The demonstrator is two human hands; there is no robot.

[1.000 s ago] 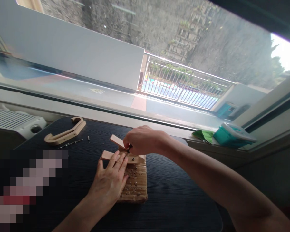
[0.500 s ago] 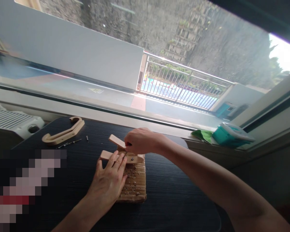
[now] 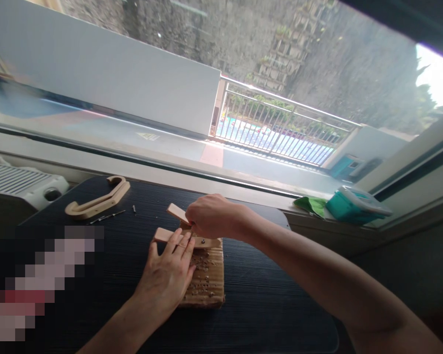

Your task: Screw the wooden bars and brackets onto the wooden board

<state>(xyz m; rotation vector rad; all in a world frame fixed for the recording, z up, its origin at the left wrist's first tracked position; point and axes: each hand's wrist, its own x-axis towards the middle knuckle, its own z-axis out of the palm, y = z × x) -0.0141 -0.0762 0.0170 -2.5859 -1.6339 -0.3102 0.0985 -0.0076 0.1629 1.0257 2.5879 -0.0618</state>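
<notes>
My left hand lies flat, fingers stretched, pressing a light wooden strip onto a pitted cardboard block on the dark table. A second wooden strip sticks up at an angle behind it. My right hand is closed in a pinch just above where the strips meet. What its fingers hold is too small and hidden to name. A dark screw or hole shows in the flat strip beside the hand.
A curved wooden handle-shaped piece lies at the table's far left, with thin nails or screws beside it. A white heater stands at left. A teal box and green cloth rest on the window sill at right.
My right hand has shifted slightly left and closed tighter over the joint; the dark tip seen in its fingers a second ago is hidden now. My left hand has stayed put.
</notes>
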